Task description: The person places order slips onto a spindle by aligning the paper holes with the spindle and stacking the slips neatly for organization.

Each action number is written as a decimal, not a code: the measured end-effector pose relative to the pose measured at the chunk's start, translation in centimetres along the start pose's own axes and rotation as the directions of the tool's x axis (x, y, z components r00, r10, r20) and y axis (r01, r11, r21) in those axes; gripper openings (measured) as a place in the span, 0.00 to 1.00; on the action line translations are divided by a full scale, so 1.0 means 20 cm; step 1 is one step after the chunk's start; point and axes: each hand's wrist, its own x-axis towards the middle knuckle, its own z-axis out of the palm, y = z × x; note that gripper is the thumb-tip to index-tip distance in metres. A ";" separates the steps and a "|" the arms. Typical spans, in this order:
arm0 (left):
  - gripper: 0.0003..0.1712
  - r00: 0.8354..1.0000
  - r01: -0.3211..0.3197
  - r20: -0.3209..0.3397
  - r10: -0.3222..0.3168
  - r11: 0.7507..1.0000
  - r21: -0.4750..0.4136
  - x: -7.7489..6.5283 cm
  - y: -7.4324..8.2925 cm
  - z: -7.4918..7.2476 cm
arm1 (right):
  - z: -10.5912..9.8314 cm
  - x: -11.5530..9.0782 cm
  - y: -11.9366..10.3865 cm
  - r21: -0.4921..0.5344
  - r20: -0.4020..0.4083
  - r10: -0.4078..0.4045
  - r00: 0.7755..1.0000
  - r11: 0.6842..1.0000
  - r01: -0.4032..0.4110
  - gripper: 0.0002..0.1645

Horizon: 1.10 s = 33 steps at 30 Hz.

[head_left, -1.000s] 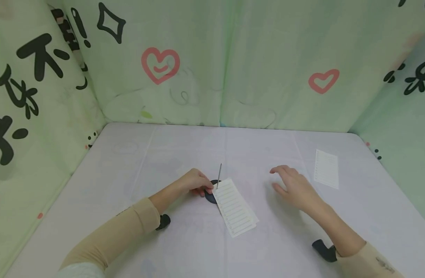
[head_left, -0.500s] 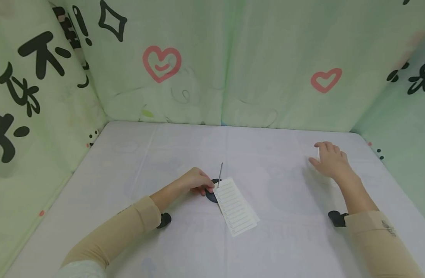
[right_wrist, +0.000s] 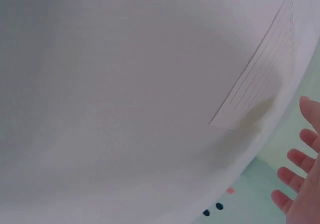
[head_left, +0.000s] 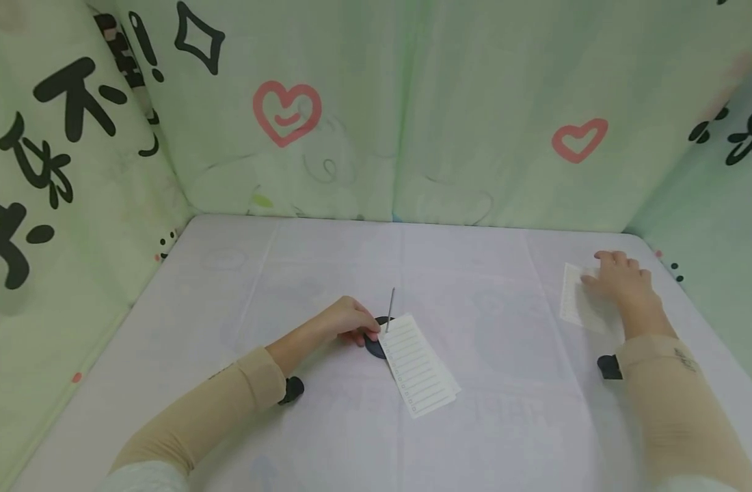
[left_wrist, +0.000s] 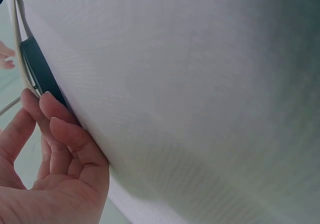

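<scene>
My left hand [head_left: 346, 320] pinches the top corner of some lined paper sheets [head_left: 419, 372], which lie fanned out beside a thin metal spike [head_left: 391, 309]. The spike rises from a round black base [head_left: 374, 347], partly covered by the sheets. Seen from the left wrist, thumb and fingertips meet on the paper edge close by the base [left_wrist: 42, 69]. Far to the right, my right hand [head_left: 625, 281] hovers with fingers spread, overlapping a single lined sheet [head_left: 573, 301] on the table. The right wrist view shows that sheet [right_wrist: 252, 86] lying flat, apart from the fingers [right_wrist: 300, 160].
A white cloth [head_left: 314, 424] covers the table. Pale green curtains [head_left: 462, 137] with printed hearts and black characters enclose its back and sides. Black wrist mounts [head_left: 292, 389] stick out from both sleeves.
My right hand has moved right and away from me, from open table across to the lone sheet and over its right side. My left hand and the sheets it pinches have stayed put.
</scene>
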 end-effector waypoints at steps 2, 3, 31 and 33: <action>0.06 1.000 0.001 -0.001 -0.001 1.000 0.003 0.00 0.00 0.00 | 0.00 0.01 0.03 0.042 0.013 0.051 0.999 0.998 -0.052 0.46; 0.06 1.000 0.000 -0.002 0.000 1.000 0.004 0.00 0.00 0.00 | 0.00 0.01 0.05 0.061 0.026 0.076 0.997 0.995 -0.077 0.47; 0.06 1.000 0.004 -0.004 -0.004 1.000 0.004 -0.01 0.00 0.00 | 0.12 0.00 0.08 0.008 0.031 0.144 0.989 0.990 -0.144 0.49; 0.06 1.000 0.008 -0.005 -0.008 1.000 0.006 -0.01 0.00 0.00 | 0.12 -0.01 0.08 0.006 0.025 0.145 0.989 0.989 -0.145 0.48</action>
